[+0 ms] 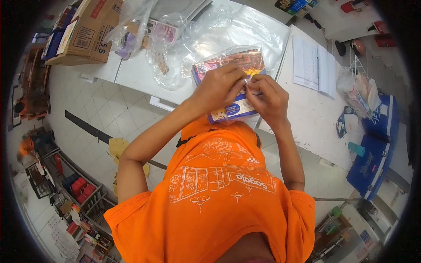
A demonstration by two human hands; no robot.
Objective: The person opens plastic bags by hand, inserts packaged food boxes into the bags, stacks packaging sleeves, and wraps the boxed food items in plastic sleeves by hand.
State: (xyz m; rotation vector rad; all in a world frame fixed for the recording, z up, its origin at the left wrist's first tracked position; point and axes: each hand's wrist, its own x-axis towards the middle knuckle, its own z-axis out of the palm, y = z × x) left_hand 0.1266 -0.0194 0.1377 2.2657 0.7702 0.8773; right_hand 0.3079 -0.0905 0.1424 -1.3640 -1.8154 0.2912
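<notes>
A colourful box [229,111], blue, yellow and brown, lies at the near edge of the white table under clear plastic wrap. My left hand [220,87] is over its middle, thumb and fingers pinched on a bit of the clear plastic. Close beside it on the right, my right hand [268,97] is also closed, its fingertips at the same whitish bit of plastic. The two hands nearly touch, and they cover part of the box's printed face.
Clear plastic sheets [210,33] spread behind the box. A cardboard box [90,37] stands at the back left. An open notebook with a pen [317,69] lies on the right table, near a wire rack [366,90] and a blue case [372,162].
</notes>
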